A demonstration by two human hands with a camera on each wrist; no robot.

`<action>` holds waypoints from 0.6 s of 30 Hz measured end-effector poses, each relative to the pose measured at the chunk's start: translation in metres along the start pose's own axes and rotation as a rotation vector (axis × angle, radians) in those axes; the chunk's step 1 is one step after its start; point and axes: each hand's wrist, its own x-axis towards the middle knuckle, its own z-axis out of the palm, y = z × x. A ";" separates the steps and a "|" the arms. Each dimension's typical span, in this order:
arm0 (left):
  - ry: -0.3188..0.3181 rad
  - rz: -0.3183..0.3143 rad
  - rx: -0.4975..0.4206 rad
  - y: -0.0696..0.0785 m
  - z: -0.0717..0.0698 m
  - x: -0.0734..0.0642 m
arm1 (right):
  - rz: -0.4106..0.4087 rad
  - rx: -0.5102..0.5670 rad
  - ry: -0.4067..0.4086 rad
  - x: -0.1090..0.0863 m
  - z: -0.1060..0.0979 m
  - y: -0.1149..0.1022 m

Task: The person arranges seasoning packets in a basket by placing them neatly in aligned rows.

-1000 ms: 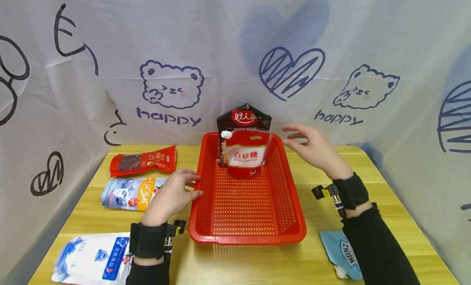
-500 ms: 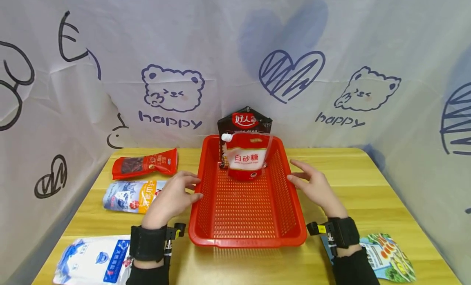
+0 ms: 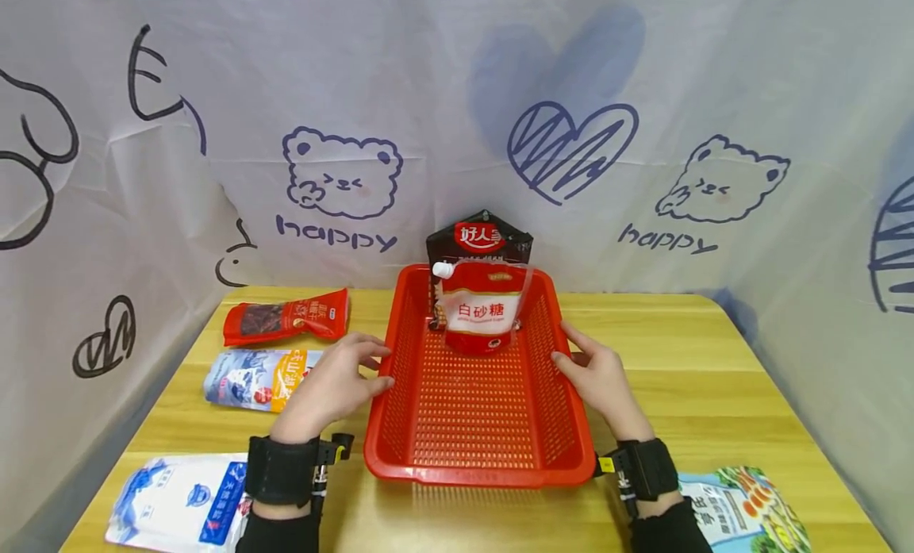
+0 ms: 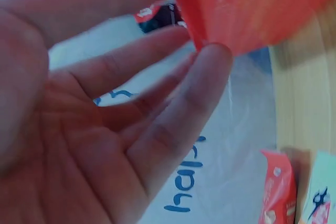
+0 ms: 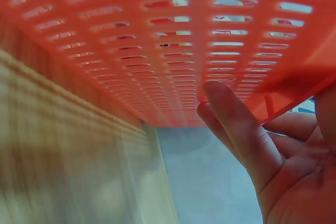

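1. Far left, a white pouch lies flat on the table; beyond it are a blue-and-orange pouch and a red packet.
2. The left hand grips the basket's left rim between thumb and fingers in a narrow hold.
3. The red basket sits mid-table between both hands. A spouted red-and-white pouch stands at its far end, before a black package that rises above the rim. The step in hand looks like taking hold of the basket; whether it bears any lift, I cannot tell.
4. The right hand pinches the right rim, fingers against the slotted outer wall. The next move probably calls for even force from both sides, keeping the basket level so the standing packs don't topple.
5. Near right, a pouch with a vegetable picture lies beside the right forearm.
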 end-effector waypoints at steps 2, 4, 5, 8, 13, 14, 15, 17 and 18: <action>-0.002 0.017 0.011 -0.003 -0.001 0.001 | -0.003 -0.006 0.012 0.000 0.000 0.000; -0.002 0.045 0.029 -0.007 -0.003 0.004 | -0.003 -0.005 0.016 0.001 0.000 0.000; 0.004 0.057 0.041 -0.009 -0.004 0.005 | -0.001 -0.004 0.017 0.001 0.001 -0.001; 0.048 0.095 0.075 -0.014 -0.008 0.012 | 0.006 0.004 0.013 0.000 0.001 -0.001; 0.234 0.179 0.134 -0.020 -0.019 0.025 | 0.022 0.012 0.015 0.000 0.001 -0.001; 0.280 0.193 0.145 -0.021 -0.023 0.027 | 0.025 0.017 0.015 0.000 0.001 -0.002; 0.327 0.212 0.155 -0.022 -0.027 0.029 | 0.028 0.018 0.015 0.000 0.001 -0.002; 0.408 0.237 0.177 -0.025 -0.037 0.034 | 0.030 0.021 0.013 0.001 0.001 -0.003; 0.442 0.247 0.190 -0.026 -0.042 0.036 | 0.029 0.022 0.013 0.001 0.001 -0.003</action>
